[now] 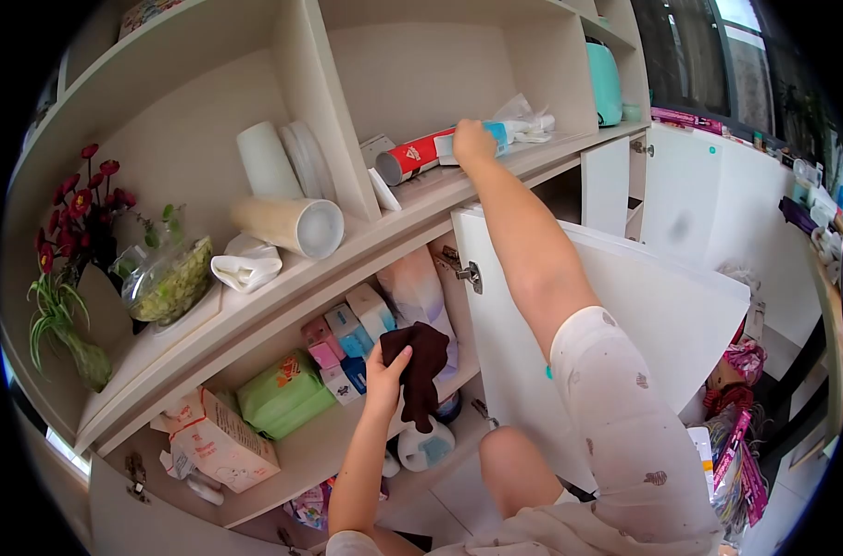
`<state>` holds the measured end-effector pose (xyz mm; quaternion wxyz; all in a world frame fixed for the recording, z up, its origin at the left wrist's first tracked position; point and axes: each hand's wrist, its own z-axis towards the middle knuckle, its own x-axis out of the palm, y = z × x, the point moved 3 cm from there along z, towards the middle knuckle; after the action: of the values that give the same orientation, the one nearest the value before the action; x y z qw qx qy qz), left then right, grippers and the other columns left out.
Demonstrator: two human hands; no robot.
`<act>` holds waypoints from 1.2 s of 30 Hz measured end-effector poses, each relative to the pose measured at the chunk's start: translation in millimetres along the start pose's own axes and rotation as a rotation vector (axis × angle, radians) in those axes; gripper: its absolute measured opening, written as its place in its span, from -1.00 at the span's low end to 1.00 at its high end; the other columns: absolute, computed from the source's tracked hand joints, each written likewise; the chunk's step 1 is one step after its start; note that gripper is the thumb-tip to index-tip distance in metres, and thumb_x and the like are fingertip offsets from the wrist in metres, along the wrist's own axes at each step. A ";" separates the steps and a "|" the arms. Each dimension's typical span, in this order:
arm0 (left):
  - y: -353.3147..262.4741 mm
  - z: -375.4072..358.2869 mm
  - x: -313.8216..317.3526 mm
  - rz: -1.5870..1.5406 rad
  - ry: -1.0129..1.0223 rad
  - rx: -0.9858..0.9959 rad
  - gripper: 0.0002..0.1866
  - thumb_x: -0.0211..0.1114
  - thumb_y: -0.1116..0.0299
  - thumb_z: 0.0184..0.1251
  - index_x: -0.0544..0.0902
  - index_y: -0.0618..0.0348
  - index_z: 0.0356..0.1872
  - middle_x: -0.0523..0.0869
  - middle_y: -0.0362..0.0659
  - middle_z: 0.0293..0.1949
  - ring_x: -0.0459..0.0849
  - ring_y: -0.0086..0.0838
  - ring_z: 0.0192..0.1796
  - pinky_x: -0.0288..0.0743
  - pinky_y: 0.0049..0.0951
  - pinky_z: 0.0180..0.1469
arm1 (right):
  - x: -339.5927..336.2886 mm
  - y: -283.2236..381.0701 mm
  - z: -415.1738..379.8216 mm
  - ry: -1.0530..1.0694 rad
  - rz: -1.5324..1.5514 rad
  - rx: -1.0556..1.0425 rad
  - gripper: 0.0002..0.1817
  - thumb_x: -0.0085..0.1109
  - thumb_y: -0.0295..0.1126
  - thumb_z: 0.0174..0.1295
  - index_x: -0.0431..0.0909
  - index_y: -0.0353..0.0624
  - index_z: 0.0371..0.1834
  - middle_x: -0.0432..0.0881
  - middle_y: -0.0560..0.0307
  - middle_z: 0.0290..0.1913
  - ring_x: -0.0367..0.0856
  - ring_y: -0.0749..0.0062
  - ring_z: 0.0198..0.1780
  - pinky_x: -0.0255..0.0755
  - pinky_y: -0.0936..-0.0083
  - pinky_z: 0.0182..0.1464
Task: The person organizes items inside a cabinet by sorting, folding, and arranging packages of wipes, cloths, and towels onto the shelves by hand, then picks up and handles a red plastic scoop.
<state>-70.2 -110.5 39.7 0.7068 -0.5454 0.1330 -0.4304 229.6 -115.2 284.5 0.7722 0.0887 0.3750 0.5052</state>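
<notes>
My left hand (384, 375) is closed on a dark brown cloth (421, 366), which hangs in front of the open lower cabinet. Up on the counter shelf, my right hand (474, 144) reaches to a white and light-blue packet (500, 137), its fingers mostly hidden behind the back of the hand. A red tube (412, 158) lies just left of that hand, and a crumpled clear plastic bag (530, 122) lies to its right. Below the cloth stands a white bottle (426, 447).
An open white door (607, 296) juts out under my right arm. The lower shelf holds a green pack (284, 394), a carton (220, 439) and small boxes (347, 329). Paper rolls (287, 225), a glass vase (169, 283) and red flowers (81, 204) stand at left.
</notes>
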 end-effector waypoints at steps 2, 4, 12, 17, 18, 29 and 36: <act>3.4 -1.3 -9.0 -0.044 -0.064 -0.030 -0.71 0.16 0.47 0.15 0.43 0.26 -0.08 0.55 -0.15 -0.18 0.53 -0.48 -0.15 0.40 -0.49 -0.06 | -7.8 0.7 -4.2 -0.060 0.035 0.009 -0.77 -0.09 -0.44 0.06 0.59 -0.18 -0.32 0.53 -0.17 -0.14 0.55 -0.01 -0.14 0.36 0.05 -0.10; 4.2 -5.4 -12.5 -0.133 -0.114 -0.029 -0.69 0.16 0.47 0.15 0.41 0.26 -0.06 0.54 -0.13 -0.16 0.53 -0.46 -0.13 0.40 -0.48 -0.04 | -28.1 5.0 -9.5 -0.119 0.068 0.018 -0.79 -0.09 -0.47 0.05 0.59 -0.20 -0.37 0.58 -0.14 -0.23 0.56 0.01 -0.17 0.40 0.13 -0.11; -7.8 -40.1 9.8 -0.736 -0.020 -0.010 -0.53 -0.11 0.12 0.32 0.26 0.19 0.15 0.35 -0.08 0.15 0.30 -0.26 0.20 0.13 -0.25 0.22 | -138.4 24.1 -146.5 -0.720 1.142 -0.284 -0.73 -0.03 -0.65 0.07 0.54 -0.28 -0.16 0.52 0.00 -0.03 0.48 0.33 -0.01 0.38 0.54 -0.02; -29.8 -97.1 17.3 -1.041 0.206 0.212 -0.42 -0.19 -0.03 0.31 0.15 0.14 0.23 0.17 -0.09 0.27 0.14 -0.22 0.29 -0.04 -0.19 0.30 | -116.1 -29.6 -341.5 -0.098 1.268 -0.311 -0.67 -0.05 -0.70 0.00 0.54 -0.27 -0.14 0.48 0.00 0.02 0.43 0.33 0.04 0.31 0.59 0.01; -38.4 -111.8 23.5 -0.936 0.031 0.215 -0.35 -0.18 -0.10 0.28 0.09 0.12 0.26 0.16 -0.12 0.27 0.15 -0.22 0.28 -0.04 -0.18 0.30 | -110.5 -33.9 -373.6 0.072 1.284 -0.370 -0.66 -0.05 -0.70 -0.02 0.54 -0.27 -0.14 0.48 -0.02 0.02 0.43 0.32 0.04 0.32 0.58 0.00; 41.7 -221.9 -41.8 -0.019 -0.413 0.015 -0.37 0.06 0.52 0.11 0.08 0.20 0.26 0.31 -0.08 0.14 0.31 -0.42 0.14 0.20 -0.48 0.15 | -0.8 -12.5 -524.8 0.808 1.201 0.237 -0.18 0.17 -0.14 0.01 -0.05 -0.16 0.29 0.14 -0.13 0.18 0.17 0.13 0.19 0.12 0.40 0.16; 57.1 -251.3 -52.5 1.019 -0.115 0.426 -0.46 -0.08 0.05 0.24 0.34 0.23 0.13 0.25 0.14 0.15 0.18 0.01 0.19 -0.03 -0.15 0.21 | 34.6 -17.4 -566.4 1.257 1.665 1.054 -0.55 -0.07 -0.11 0.16 0.31 -0.12 0.06 0.49 0.11 -0.05 0.49 0.39 -0.06 0.35 0.45 -0.02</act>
<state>-240.1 -233.9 -118.5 0.9263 -0.2797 0.2515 -0.0209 -129.7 -231.2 -139.6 -0.2515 0.3509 0.6805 0.5921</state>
